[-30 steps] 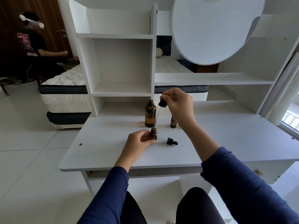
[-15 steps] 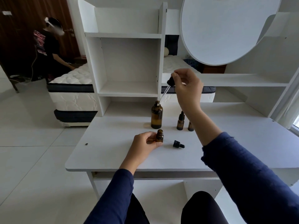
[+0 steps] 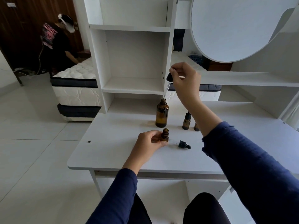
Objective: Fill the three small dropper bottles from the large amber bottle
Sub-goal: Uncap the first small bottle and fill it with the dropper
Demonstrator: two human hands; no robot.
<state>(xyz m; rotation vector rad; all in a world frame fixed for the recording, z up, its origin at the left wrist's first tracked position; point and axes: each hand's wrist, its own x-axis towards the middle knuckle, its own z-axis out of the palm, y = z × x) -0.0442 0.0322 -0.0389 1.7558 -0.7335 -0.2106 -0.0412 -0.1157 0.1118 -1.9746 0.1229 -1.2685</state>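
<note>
The large amber bottle (image 3: 162, 114) stands open on the white desk (image 3: 113, 152). My right hand (image 3: 184, 80) pinches the black bulb of a long dropper (image 3: 169, 78) above it; the glass tip sits at the bottle's mouth. My left hand (image 3: 148, 143) grips a small open amber bottle (image 3: 165, 135) standing on the desk in front. Its black dropper cap (image 3: 184, 144) lies flat just to the right. Two more small dropper bottles stand behind my right forearm: one capped (image 3: 186, 121), the other (image 3: 196, 127) mostly hidden.
White shelving (image 3: 134, 62) rises directly behind the bottles, with a round white panel (image 3: 234, 26) to the upper right. A mattress (image 3: 76, 88) lies on the floor beyond the desk. A person in a black shirt (image 3: 55, 44) crouches at the far left.
My right hand has lifted the long dropper from the small bottle up to the large bottle's mouth. The left hand keeps its hold on the small bottle. The camera has shifted left.
</note>
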